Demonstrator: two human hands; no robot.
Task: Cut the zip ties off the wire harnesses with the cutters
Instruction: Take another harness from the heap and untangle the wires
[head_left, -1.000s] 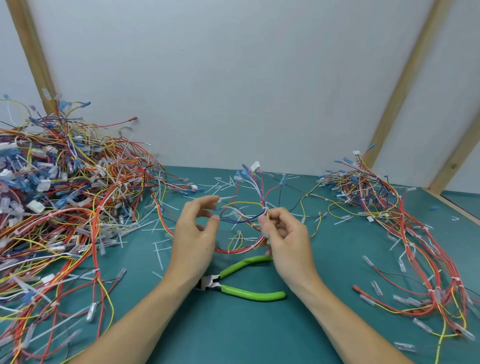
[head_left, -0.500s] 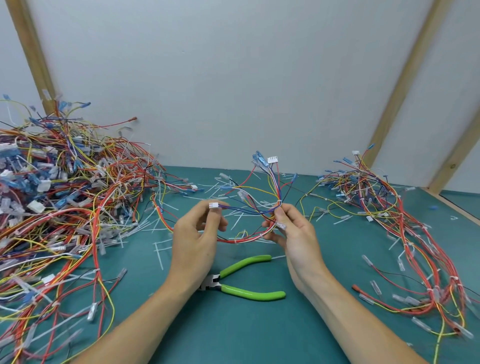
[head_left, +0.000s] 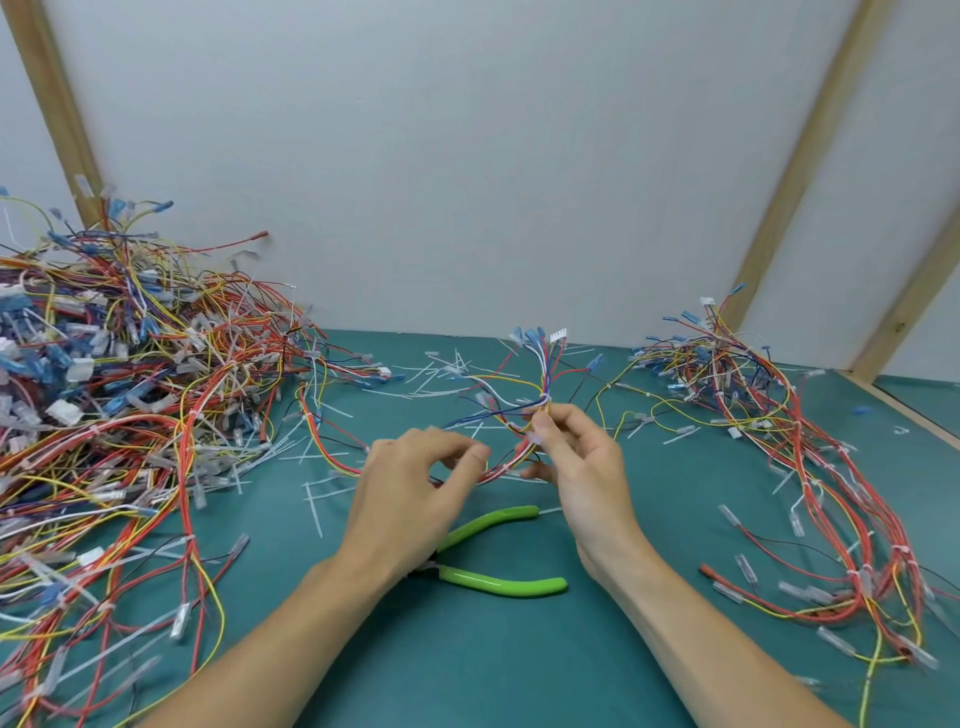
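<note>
Fingers (head_left: 540, 434) of the right hand (head_left: 584, 483) pinch a small wire harness (head_left: 524, 400) just below its white zip tie (head_left: 544, 398), thumb and forefinger closed on the bundle. The harness is held up above the green mat (head_left: 467, 665), roughly at the middle of the head view. It is a thin bunch of red, blue, yellow and white wires that fan out above the tie into blue terminals and one white connector, while below the grip the wires loop leftward. The left hand (head_left: 410, 499) hovers beside it with its fingers loosely curled and blurred; whether they touch the wire loop cannot be told.

The cutters (head_left: 493, 566), with bright green handles spread apart, lie flat on the mat just below both hands, their head partly hidden under the left wrist.

A big heap of harnesses (head_left: 119, 415) fills the left of the mat, a smaller pile (head_left: 810, 467) trails down the right, and cut tie scraps (head_left: 431, 374) lie scattered at the back, near the white wall
</note>
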